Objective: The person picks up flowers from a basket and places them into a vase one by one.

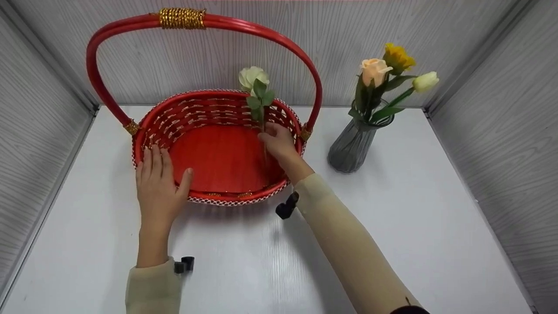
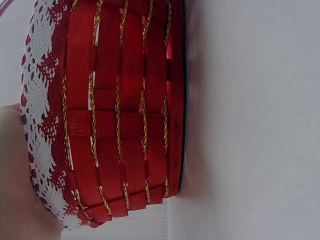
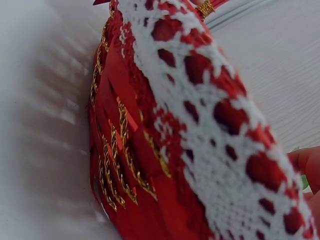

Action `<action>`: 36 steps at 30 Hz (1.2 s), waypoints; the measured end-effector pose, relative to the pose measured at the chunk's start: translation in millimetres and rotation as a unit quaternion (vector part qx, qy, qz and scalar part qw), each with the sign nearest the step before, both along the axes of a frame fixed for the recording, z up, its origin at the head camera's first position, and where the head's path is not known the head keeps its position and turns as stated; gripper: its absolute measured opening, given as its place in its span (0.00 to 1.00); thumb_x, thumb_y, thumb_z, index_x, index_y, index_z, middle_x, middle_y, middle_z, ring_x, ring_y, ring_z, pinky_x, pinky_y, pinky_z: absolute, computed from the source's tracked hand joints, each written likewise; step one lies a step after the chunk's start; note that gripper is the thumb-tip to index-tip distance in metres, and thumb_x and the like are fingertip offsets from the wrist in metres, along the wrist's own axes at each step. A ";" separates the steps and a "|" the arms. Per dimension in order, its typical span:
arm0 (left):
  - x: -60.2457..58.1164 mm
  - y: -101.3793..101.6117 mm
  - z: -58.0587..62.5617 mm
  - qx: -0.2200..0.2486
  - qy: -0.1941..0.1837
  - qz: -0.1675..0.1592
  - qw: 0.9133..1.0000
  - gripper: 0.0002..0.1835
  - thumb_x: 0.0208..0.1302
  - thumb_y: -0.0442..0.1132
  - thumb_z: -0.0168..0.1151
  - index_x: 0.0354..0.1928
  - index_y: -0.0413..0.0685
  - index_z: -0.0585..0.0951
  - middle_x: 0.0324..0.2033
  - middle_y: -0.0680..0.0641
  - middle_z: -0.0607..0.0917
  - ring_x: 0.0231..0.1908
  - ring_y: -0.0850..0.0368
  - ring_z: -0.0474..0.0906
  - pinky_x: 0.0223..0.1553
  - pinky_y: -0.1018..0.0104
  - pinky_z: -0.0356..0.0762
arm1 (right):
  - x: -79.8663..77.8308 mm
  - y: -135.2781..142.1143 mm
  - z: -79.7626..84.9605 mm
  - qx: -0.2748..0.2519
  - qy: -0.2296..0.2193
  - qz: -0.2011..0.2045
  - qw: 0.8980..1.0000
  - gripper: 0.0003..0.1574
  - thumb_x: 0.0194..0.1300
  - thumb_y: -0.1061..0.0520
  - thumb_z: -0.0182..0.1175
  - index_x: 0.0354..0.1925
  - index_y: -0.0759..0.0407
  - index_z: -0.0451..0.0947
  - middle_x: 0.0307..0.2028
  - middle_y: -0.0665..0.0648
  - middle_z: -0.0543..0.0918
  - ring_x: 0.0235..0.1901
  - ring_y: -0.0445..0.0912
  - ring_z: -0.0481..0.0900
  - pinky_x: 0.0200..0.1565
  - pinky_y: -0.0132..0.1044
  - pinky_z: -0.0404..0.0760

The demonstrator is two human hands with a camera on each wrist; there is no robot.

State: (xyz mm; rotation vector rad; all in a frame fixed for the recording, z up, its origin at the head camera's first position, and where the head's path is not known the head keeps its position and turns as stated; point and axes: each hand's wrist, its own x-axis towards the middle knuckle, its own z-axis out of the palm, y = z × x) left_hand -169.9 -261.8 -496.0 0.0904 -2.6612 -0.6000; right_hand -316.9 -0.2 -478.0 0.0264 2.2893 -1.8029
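A red woven basket (image 1: 218, 152) with a tall arched handle (image 1: 257, 28) stands on the white table. My left hand (image 1: 159, 183) rests on its front left rim, fingers straight and reaching inside, thumb spread. In the left wrist view part of that hand lies against the white lace trim (image 2: 40, 125). Over the basket's right side my right hand (image 1: 279, 141) pinches the stem of a white artificial rose (image 1: 254, 78). The rose is upright, its bloom above the back rim and its stem down inside the basket. In the right wrist view the lace rim hides most of that hand.
To the basket's right, a grey ribbed glass vase (image 1: 351, 146) holds a peach rose (image 1: 375, 72), a yellow flower (image 1: 397, 57) and a pale tulip (image 1: 426, 82). Grey wood-grain panels (image 1: 497, 87) wall the table (image 1: 244, 270) at the back and sides.
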 end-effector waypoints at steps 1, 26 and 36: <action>-0.2 0.0 0.0 0.000 0.000 0.000 1.000 0.44 0.69 0.60 0.51 0.76 0.38 0.57 0.76 0.35 0.56 0.77 0.38 0.45 0.76 0.43 0.37 | -0.4 0.0 -0.2 0.003 -0.005 0.002 1.000 0.33 0.72 0.58 0.57 0.72 0.63 0.65 0.65 0.61 0.74 0.65 0.50 0.71 0.66 0.42 0.72; 1.6 1.3 -1.3 -0.003 0.005 0.000 1.000 0.44 0.69 0.61 0.51 0.76 0.38 0.57 0.76 0.35 0.56 0.77 0.38 0.46 0.76 0.43 0.37 | 1.6 2.5 -1.4 -0.002 -0.052 0.023 0.998 0.29 0.71 0.61 0.55 0.68 0.65 0.68 0.51 0.61 0.75 0.39 0.48 0.73 0.38 0.35 0.74; 0.6 2.0 -1.7 -0.003 0.014 -0.002 1.000 0.44 0.68 0.61 0.51 0.75 0.36 0.58 0.75 0.35 0.57 0.77 0.37 0.47 0.76 0.43 0.37 | 3.7 2.6 -1.5 -0.006 -0.060 0.024 0.998 0.32 0.71 0.61 0.56 0.70 0.63 0.67 0.61 0.61 0.76 0.46 0.49 0.75 0.50 0.40 0.80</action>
